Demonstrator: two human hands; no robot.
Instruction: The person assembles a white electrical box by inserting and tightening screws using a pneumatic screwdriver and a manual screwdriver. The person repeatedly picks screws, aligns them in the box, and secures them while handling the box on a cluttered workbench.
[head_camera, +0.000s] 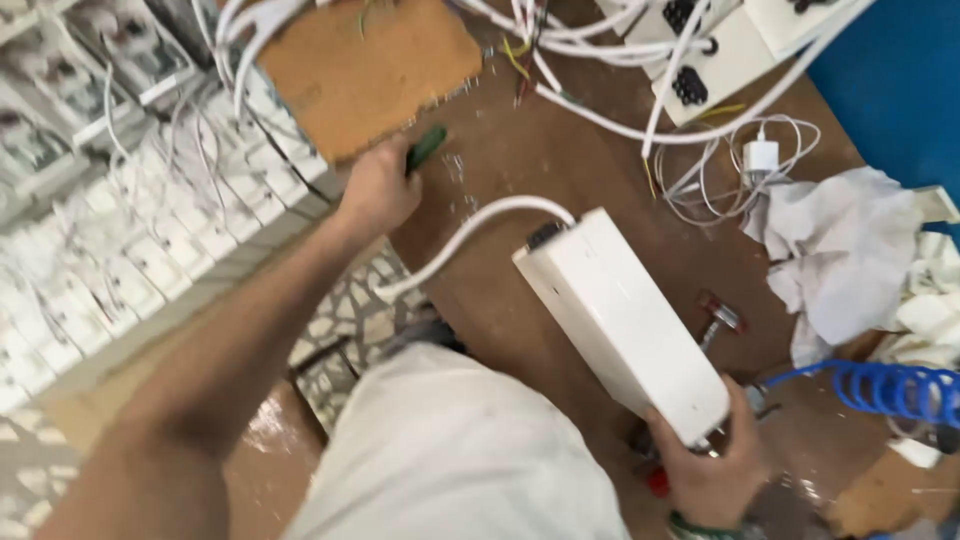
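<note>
Head view: white box (620, 325) slants up-left from right hand (712, 470).

Left arm is reaching long and bare from the lower left of the frame up toward the upper middle, forearm nearly straight; left hand (378, 190) is sitting closed in a fist, back of the hand facing the camera, fingers curling under and out of sight. Right hand (712, 468) is showing at the lower right, just above the bottom edge, palm turning upward, thumb lying along the near side and fingers wrapping around from beneath in a firm grasp. Right wrist is bending at the bottom edge, with the forearm out of frame.
</note>
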